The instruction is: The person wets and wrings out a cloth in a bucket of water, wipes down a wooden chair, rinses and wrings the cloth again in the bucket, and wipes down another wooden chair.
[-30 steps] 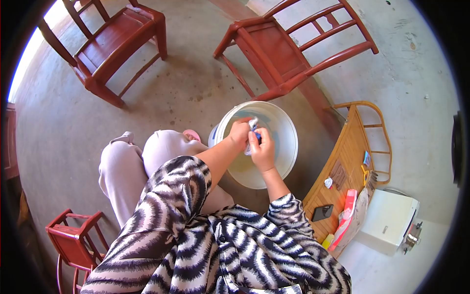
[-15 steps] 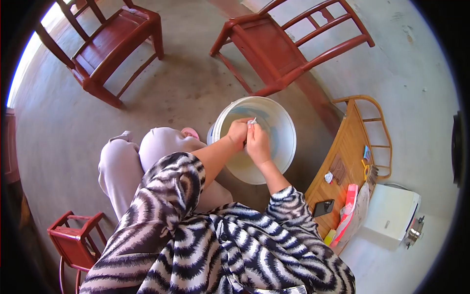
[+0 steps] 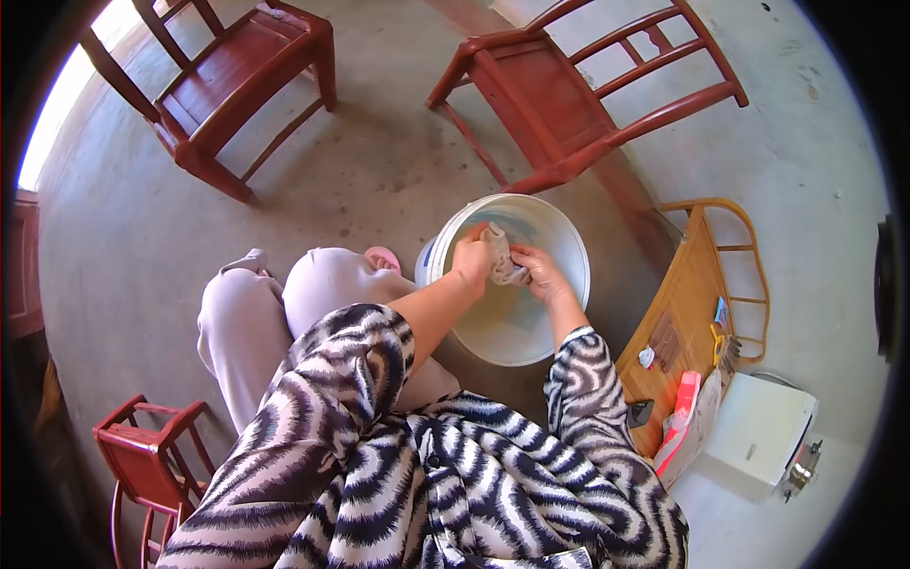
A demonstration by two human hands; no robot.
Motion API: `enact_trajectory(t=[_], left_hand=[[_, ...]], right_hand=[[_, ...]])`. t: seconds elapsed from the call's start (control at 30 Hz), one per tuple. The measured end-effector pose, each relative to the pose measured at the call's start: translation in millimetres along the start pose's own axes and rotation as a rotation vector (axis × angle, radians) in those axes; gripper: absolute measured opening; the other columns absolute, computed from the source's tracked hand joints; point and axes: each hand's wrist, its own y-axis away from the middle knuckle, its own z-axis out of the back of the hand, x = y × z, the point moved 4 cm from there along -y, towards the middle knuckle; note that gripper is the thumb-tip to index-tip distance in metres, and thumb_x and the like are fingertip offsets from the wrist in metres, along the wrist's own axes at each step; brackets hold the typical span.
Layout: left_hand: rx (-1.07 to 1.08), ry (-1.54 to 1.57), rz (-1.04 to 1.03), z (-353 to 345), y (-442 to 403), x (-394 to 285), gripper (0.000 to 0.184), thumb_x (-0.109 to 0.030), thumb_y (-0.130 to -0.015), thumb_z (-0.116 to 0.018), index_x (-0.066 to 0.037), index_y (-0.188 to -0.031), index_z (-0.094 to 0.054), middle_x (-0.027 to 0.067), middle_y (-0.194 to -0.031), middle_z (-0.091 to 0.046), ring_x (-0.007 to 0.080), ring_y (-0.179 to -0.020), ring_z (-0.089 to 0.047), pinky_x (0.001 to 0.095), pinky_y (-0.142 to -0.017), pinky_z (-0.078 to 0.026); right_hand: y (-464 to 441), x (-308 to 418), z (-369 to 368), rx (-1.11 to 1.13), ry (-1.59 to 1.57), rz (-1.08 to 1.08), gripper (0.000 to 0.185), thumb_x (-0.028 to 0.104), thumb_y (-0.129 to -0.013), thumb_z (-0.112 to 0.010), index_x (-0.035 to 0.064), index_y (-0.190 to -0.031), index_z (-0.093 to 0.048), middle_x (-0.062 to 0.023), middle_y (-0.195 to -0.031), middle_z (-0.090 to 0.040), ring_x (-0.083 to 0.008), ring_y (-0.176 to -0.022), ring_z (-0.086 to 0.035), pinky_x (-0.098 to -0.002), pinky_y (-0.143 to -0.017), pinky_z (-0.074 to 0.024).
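Observation:
Over a white bucket [image 3: 556, 322] that holds cloudy liquid, a wet, light grey-beige cloth [image 3: 500, 258] is held between my two hands. My left hand [image 3: 472, 257] is closed on its left side. My right hand [image 3: 540, 272] pinches its right edge, with the fingers pointing left. The cloth looks crumpled and hangs slightly down between the hands, inside the bucket's rim. The palm sides of both hands are mostly hidden.
Red wooden chairs [image 3: 545, 104] stand beyond the bucket, and a small red chair [image 3: 147, 465] is at lower left. On the right, a bamboo bench [image 3: 654, 365] carries a phone [image 3: 640, 412], a red-and-white bag [image 3: 684, 417] and small items. Beside it is a white box [image 3: 758, 436].
The cloth, earlier bunched small between touching hands, is now spread wider. My right hand has moved right, away from my left hand. The view has shifted slightly.

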Motion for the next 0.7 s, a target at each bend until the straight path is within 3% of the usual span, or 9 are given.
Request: enact_trajectory(t=[0.07,0.13,0.17,0.23,0.27,0.57,0.63,0.67,0.7], left_hand=[[-0.086,-0.057,-0.070,3.7,-1.5,-2.0,0.048,-0.003,-0.080,-0.039,-0.003,-0.129,-0.041,0.0127,-0.115,-0.053,0.0209,-0.100,-0.053,0.0298,-0.085,-0.040],[-0.096,-0.066,0.067,4.4,3.0,-6.4,0.051,-0.008,-0.081,-0.040,-0.003,-0.131,-0.037,0.0135,-0.123,-0.048,0.0225,-0.106,-0.049,0.0284,-0.090,-0.037],[-0.104,-0.070,0.070,6.6,-2.0,-1.6,0.051,-0.008,-0.081,-0.040,-0.003,-0.131,-0.037,0.0135,-0.123,-0.048,0.0225,-0.106,-0.049,0.0284,-0.090,-0.037],[-0.111,-0.192,0.070,9.2,-14.1,12.1,0.052,-0.009,-0.084,-0.040,-0.007,-0.135,-0.031,0.0132,-0.127,-0.043,0.0212,-0.112,-0.044,0.0323,-0.093,-0.034],[-0.142,-0.244,0.006,9.3,-12.5,10.4,0.049,-0.012,-0.085,-0.041,-0.006,-0.133,-0.033,0.0121,-0.128,-0.042,0.0203,-0.116,-0.039,0.0310,-0.096,-0.030],[-0.162,-0.066,0.128,0.4,7.4,-9.5,0.040,-0.012,-0.086,-0.040,-0.002,-0.124,-0.042,0.0113,-0.122,-0.046,0.0223,-0.114,-0.040,0.0325,-0.094,-0.031],[-0.158,-0.049,0.152,0.8,9.1,-8.9,0.039,-0.013,-0.085,-0.041,-0.002,-0.123,-0.043,0.0118,-0.120,-0.047,0.0225,-0.112,-0.042,0.0333,-0.092,-0.033],[-0.160,-0.033,0.174,1.4,9.1,-8.0,0.038,-0.014,-0.085,-0.041,-0.002,-0.122,-0.044,0.0122,-0.118,-0.048,0.0228,-0.109,-0.044,0.0340,-0.090,-0.035],[-0.153,-0.031,0.176,3.6,5.6,-4.0,0.038,-0.014,-0.085,-0.041,-0.002,-0.122,-0.044,0.0122,-0.118,-0.048,0.0228,-0.109,-0.044,0.0340,-0.090,-0.035]], right_hand=[[-12.6,-8.5,0.9,0.061,0.116,-0.028,0.024,0.021,-0.082,-0.058,0.0022,-0.096,-0.060,-0.0071,-0.091,-0.062,-0.0179,-0.081,-0.059,-0.0304,-0.074,-0.0465],[-39.5,-32.9,17.1,-0.222,0.601,-0.006,0.012,0.011,-0.076,-0.060,0.0032,-0.085,-0.063,-0.0067,-0.082,-0.063,-0.0193,-0.075,-0.059,-0.0318,-0.067,-0.0466],[-59.3,-57.1,19.4,-0.216,0.596,-0.011,0.012,0.011,-0.076,-0.060,0.0032,-0.085,-0.063,-0.0067,-0.082,-0.063,-0.0193,-0.075,-0.059,-0.0318,-0.067,-0.0466],[-96.4,-101.0,13.6,-0.163,1.680,0.069,0.017,0.014,-0.077,-0.058,0.0025,-0.087,-0.065,-0.0150,-0.084,-0.064,-0.0228,-0.072,-0.061,-0.0315,-0.066,-0.0473],[-102.7,-109.9,13.2,-0.158,1.676,0.071,0.017,0.014,-0.077,-0.058,0.0025,-0.087,-0.065,-0.0150,-0.084,-0.064,-0.0228,-0.072,-0.061,-0.0315,-0.066,-0.0473],[-100.2,-140.2,22.5,-0.411,1.482,0.274,0.018,0.017,-0.076,-0.058,0.0028,-0.086,-0.064,-0.0170,-0.084,-0.063,-0.0235,-0.072,-0.061,-0.0321,-0.067,-0.0473],[-103.7,-144.6,37.7,-0.130,1.074,-0.195,0.018,0.016,-0.078,-0.056,0.0038,-0.088,-0.063,-0.0121,-0.084,-0.063,-0.0212,-0.074,-0.061,-0.0331,-0.067,-0.0472],[-88.4,-126.2,31.7,-0.137,1.078,-0.197,0.018,0.016,-0.078,-0.056,0.0038,-0.088,-0.063,-0.0121,-0.084,-0.063,-0.0212,-0.074,-0.061,-0.0331,-0.067,-0.0472],[-61.7,-97.3,12.9,-0.085,0.620,-0.217,0.017,0.015,-0.078,-0.056,0.0043,-0.090,-0.062,-0.0091,-0.084,-0.063,-0.0200,-0.075,-0.060,-0.0328,-0.068,-0.0472]])
